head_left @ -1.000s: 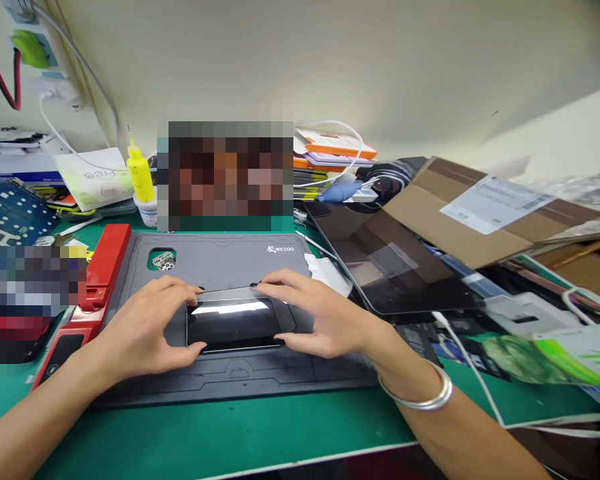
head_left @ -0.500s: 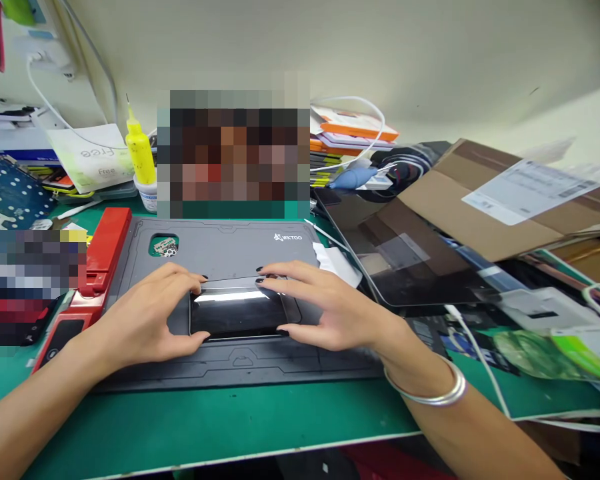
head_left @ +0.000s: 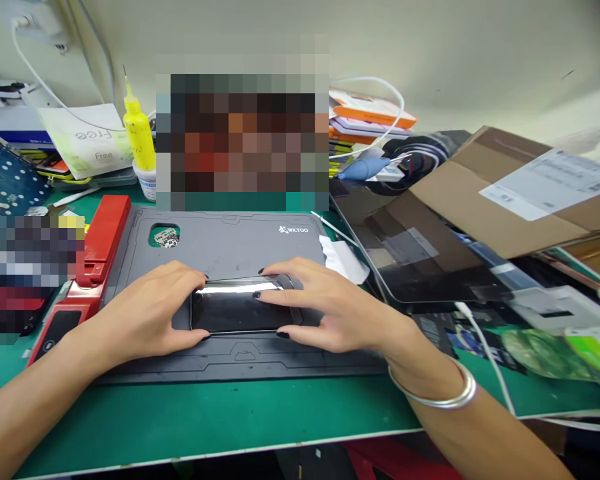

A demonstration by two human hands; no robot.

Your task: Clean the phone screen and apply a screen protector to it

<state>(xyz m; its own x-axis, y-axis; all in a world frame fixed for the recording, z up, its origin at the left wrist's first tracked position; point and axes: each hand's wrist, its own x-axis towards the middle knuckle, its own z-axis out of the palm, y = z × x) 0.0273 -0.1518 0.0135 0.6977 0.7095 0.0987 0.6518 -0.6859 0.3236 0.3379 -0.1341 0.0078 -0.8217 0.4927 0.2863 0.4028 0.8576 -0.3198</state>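
Observation:
A smartphone [head_left: 240, 312] with a glossy black face lies flat on a dark grey work mat [head_left: 230, 248], a bright light streak along its far side. My left hand [head_left: 155, 310] grips the left end, thumb at the near corner and fingertips at the far corner. Around the right end is my right hand [head_left: 325, 303]. Its thumb presses the near edge, one finger reaches the far edge, and another rests on the glossy face. A rounded rim shows at the phone's right end, partly covered by my right fingers.
A red hinged tool [head_left: 105, 230] lies along the mat's left edge. Behind it stands a yellow needle bottle [head_left: 140, 140] on a white tub [head_left: 147, 182]. To the right are a large dark screen panel [head_left: 395, 260], a cardboard box [head_left: 460, 173] and a white cable [head_left: 487, 353].
A finger of my right hand has moved from near the far edge down onto the phone's face. Both hands stay around the phone. The camera view has shifted slightly.

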